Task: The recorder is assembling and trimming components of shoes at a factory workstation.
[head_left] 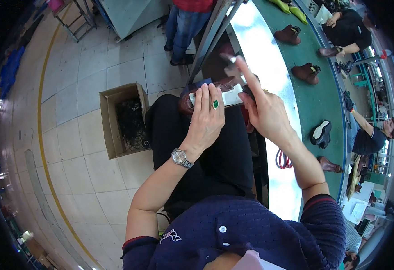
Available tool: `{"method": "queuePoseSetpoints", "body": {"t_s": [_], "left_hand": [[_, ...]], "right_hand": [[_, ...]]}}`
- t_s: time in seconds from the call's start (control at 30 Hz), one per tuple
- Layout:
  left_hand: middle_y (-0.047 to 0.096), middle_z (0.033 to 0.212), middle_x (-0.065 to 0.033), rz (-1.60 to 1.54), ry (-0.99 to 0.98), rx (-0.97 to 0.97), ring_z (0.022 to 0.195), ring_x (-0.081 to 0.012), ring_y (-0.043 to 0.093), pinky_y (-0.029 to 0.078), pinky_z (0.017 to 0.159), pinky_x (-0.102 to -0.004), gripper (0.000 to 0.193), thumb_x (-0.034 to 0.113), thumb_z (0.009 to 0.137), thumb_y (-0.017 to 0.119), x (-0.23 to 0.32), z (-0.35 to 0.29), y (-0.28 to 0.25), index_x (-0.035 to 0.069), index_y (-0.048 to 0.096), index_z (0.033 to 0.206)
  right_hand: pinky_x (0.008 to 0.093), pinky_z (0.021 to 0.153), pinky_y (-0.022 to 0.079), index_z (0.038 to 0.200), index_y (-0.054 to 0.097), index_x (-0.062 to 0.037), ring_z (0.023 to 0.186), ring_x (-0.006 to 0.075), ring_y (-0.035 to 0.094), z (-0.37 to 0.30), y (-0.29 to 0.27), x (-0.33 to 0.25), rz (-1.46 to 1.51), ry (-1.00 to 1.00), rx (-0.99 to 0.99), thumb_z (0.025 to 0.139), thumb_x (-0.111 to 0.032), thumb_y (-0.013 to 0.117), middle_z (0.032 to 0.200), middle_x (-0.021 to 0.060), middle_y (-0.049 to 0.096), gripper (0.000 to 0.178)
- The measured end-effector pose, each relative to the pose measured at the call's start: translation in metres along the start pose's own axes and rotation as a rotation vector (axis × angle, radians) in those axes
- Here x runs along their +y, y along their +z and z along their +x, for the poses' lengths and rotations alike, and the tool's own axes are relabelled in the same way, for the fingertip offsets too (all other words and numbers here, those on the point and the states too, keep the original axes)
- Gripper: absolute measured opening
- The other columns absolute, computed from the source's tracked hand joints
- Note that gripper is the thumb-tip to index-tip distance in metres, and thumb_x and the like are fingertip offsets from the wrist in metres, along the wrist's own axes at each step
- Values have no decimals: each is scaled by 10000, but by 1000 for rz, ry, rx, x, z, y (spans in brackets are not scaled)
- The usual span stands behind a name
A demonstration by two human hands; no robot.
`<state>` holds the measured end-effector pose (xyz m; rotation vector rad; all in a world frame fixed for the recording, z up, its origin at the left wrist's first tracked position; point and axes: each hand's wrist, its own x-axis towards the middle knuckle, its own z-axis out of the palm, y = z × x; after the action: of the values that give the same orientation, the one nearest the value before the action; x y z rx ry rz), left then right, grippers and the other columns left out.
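A brown leather shoe (185, 104) lies across my thighs, with a long white piece (233, 96) along its upper face. My left hand (204, 114) holds the shoe, its straight fingers together across the white piece and its thumb out of sight. Just right of it, my right hand (265, 108) is closed round the dark handle of a metal hand tool (231, 69), index finger stretched along it. The tool's metal end is smeared by motion, so its exact kind is unclear. It stands above the far end of the shoe.
On the floor to my left, a cardboard box (108, 121) holds dark, thread-like scraps. A shiny metal ledge (282, 108) and green conveyor belt (316, 101) with several shoes run along my right. A metal post (210, 38) stands ahead; other people work beyond the belt.
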<state>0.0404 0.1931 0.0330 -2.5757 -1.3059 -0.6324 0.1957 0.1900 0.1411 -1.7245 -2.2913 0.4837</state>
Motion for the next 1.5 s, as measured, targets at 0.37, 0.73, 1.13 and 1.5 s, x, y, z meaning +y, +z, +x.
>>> {"method": "queuePoseSetpoints", "body": {"t_s": [0.37, 0.73, 1.13, 1.5], "left_hand": [[534, 1222, -216, -208, -90, 161, 1215, -361, 505, 380, 1071, -428, 555, 102, 749, 729, -5, 0, 1, -82, 521, 1231], [553, 1218, -283, -419, -173, -58, 1122, -389, 558, 472, 969, -391, 564, 64, 744, 717, -39, -6, -25, -128, 523, 1238], [597, 1166, -249, -653, -267, -22, 1113, -369, 584, 509, 912, -403, 663, 40, 719, 758, -47, -6, -35, -18, 457, 1307], [318, 1470, -264, -743, -452, -104, 1246, -388, 475, 469, 964, -406, 846, 299, 760, 766, -37, -55, -67, 51, 342, 1450]], "right_hand": [[448, 533, 497, 1539, 116, -251, 555, 351, 632, -6, 28, 1, -45, 62, 9, 906, -53, 546, 673, 200, 637, 791], [421, 504, 517, 1539, 94, -198, 539, 346, 638, 9, 33, -8, -127, -58, -70, 911, -52, 533, 647, 198, 635, 779], [488, 608, 523, 1532, 115, -229, 641, 403, 652, 18, 15, 0, 48, -16, -27, 890, -53, 550, 691, 224, 643, 795], [417, 684, 531, 1516, 186, -159, 691, 301, 689, -34, -3, 5, 138, 237, -164, 915, -88, 573, 800, 196, 674, 719]]}}
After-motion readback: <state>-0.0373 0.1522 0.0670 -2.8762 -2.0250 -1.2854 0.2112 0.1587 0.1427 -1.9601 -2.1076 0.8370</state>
